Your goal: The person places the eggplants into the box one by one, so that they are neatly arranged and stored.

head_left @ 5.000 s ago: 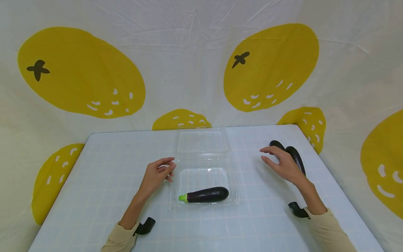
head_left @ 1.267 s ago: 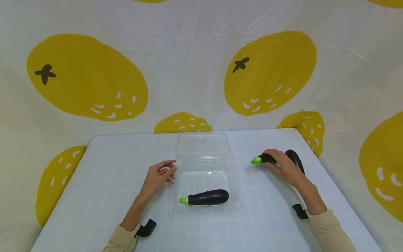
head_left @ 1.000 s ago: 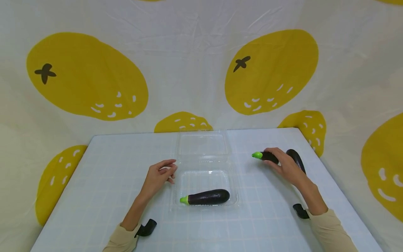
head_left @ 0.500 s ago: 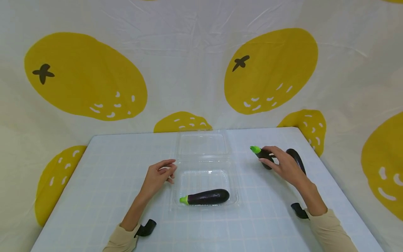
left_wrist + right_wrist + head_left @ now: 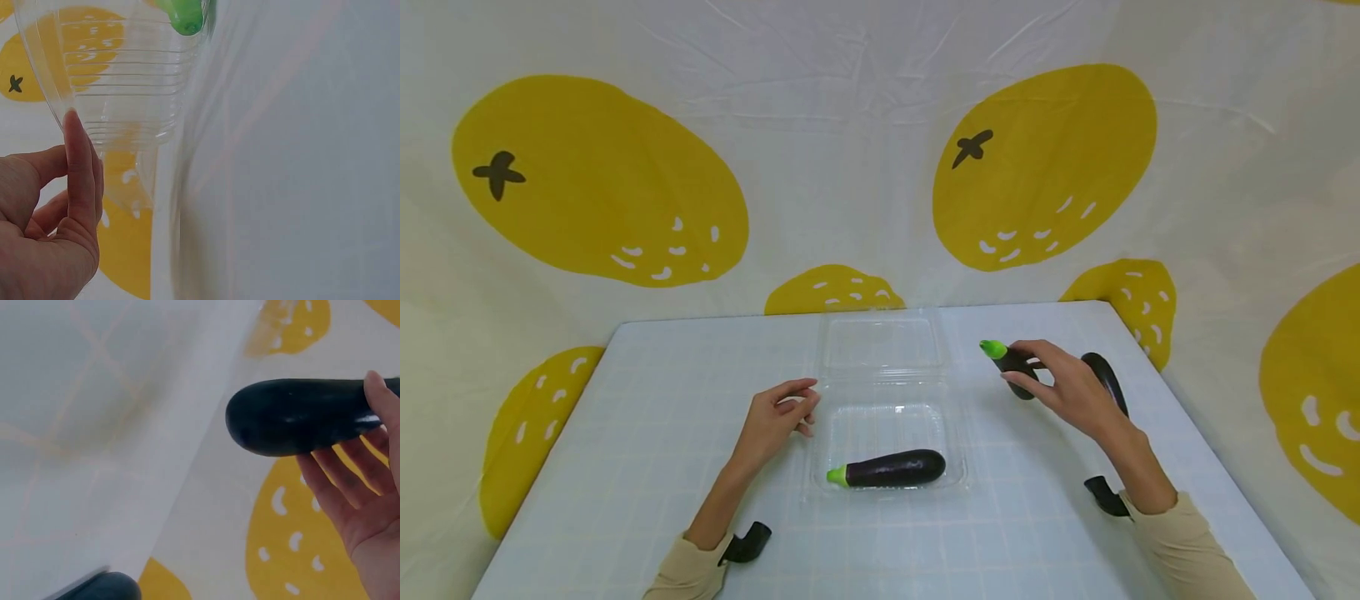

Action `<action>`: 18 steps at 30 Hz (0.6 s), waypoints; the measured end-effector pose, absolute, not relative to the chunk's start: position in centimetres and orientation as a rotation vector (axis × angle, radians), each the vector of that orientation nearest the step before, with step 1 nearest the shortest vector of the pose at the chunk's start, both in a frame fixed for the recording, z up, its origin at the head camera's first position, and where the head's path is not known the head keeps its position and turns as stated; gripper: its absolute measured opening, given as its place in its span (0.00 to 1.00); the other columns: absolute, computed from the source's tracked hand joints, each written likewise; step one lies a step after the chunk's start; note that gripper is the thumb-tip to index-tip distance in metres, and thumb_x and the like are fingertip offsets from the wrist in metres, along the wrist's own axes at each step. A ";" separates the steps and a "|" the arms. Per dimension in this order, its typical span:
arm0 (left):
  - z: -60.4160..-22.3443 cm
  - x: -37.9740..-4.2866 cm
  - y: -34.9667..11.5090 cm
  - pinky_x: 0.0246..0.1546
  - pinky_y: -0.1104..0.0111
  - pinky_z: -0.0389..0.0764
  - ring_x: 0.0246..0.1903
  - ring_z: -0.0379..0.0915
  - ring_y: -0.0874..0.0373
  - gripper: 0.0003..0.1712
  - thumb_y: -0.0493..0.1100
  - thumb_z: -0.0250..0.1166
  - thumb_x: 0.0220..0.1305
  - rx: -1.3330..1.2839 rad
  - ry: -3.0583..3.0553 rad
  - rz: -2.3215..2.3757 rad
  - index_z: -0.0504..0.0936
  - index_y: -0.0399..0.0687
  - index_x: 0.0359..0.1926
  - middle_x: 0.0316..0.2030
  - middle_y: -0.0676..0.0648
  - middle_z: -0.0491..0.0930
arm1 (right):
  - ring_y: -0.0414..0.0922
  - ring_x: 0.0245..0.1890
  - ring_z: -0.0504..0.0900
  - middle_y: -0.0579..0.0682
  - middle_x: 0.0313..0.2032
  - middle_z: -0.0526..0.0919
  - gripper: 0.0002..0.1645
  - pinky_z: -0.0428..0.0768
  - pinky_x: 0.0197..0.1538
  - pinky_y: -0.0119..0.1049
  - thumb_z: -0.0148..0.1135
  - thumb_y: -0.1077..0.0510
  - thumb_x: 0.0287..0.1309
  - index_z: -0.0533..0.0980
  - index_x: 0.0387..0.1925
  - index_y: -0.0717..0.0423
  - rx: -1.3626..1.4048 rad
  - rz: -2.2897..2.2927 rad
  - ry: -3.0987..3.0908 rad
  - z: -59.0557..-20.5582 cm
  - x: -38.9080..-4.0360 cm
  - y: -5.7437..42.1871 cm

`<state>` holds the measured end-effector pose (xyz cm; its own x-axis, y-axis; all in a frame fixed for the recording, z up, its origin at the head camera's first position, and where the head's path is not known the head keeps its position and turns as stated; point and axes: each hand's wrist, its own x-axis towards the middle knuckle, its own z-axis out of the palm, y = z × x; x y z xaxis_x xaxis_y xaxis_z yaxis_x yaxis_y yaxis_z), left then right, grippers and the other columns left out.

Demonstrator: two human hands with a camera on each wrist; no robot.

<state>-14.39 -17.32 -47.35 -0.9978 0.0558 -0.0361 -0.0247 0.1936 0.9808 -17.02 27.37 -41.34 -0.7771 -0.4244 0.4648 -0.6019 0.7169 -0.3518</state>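
Observation:
In the head view my right hand (image 5: 1067, 387) grips a dark eggplant (image 5: 1017, 372) between thumb and fingers, raised above the table and tilted, green stem end up and to the left. The right wrist view shows its rounded end (image 5: 281, 419). My left hand (image 5: 778, 417), fingers loosely bent, stays beside the left rim of a clear plastic clamshell box (image 5: 880, 425); whether a fingertip touches the rim I cannot tell. Inside the box, along its near side, lies another eggplant (image 5: 895, 469), stem to the left. A further eggplant (image 5: 1107, 382) lies beyond my right wrist, partly hidden.
The box's clear lid (image 5: 882, 342) lies folded back toward the table's far edge. A pale checked cloth covers the table (image 5: 700, 358). Behind it hangs a white curtain (image 5: 842, 167) with yellow fruit prints.
My right hand has taken hold of an eggplant at the right, lifted it, turned its stem end upward and carried it slightly left. The left hand has stayed in place.

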 end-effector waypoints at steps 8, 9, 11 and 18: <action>-47.5 -14.4 -17.4 0.31 0.67 0.87 0.27 0.81 0.52 0.23 0.41 0.68 0.71 0.025 2.378 1.957 0.80 0.35 0.62 0.44 0.38 0.81 | 0.46 0.43 0.84 0.51 0.51 0.85 0.33 0.87 0.45 0.48 0.80 0.63 0.50 0.78 0.58 0.57 0.858 0.699 -2.549 -40.1 -16.7 25.8; -47.5 -14.4 -17.4 0.32 0.67 0.87 0.27 0.81 0.52 0.23 0.41 0.68 0.71 0.025 2.377 1.955 0.80 0.35 0.63 0.44 0.38 0.81 | 0.45 0.43 0.84 0.51 0.51 0.85 0.33 0.87 0.45 0.47 0.80 0.63 0.50 0.78 0.58 0.56 0.866 0.704 -2.549 -39.9 -16.6 25.6; -47.5 -14.3 -17.4 0.32 0.67 0.87 0.27 0.81 0.52 0.23 0.41 0.68 0.71 0.028 2.377 1.954 0.79 0.35 0.63 0.44 0.38 0.81 | 0.43 0.43 0.84 0.49 0.50 0.85 0.32 0.87 0.45 0.45 0.80 0.62 0.50 0.78 0.58 0.55 0.878 0.705 -2.549 -39.6 -16.5 25.2; -47.4 -14.3 -17.4 0.32 0.67 0.87 0.27 0.81 0.52 0.23 0.41 0.68 0.71 0.049 2.374 1.962 0.79 0.35 0.63 0.45 0.37 0.81 | 0.41 0.42 0.84 0.48 0.49 0.85 0.31 0.88 0.45 0.42 0.80 0.58 0.52 0.78 0.57 0.54 0.922 0.703 -2.532 -38.6 -16.2 23.5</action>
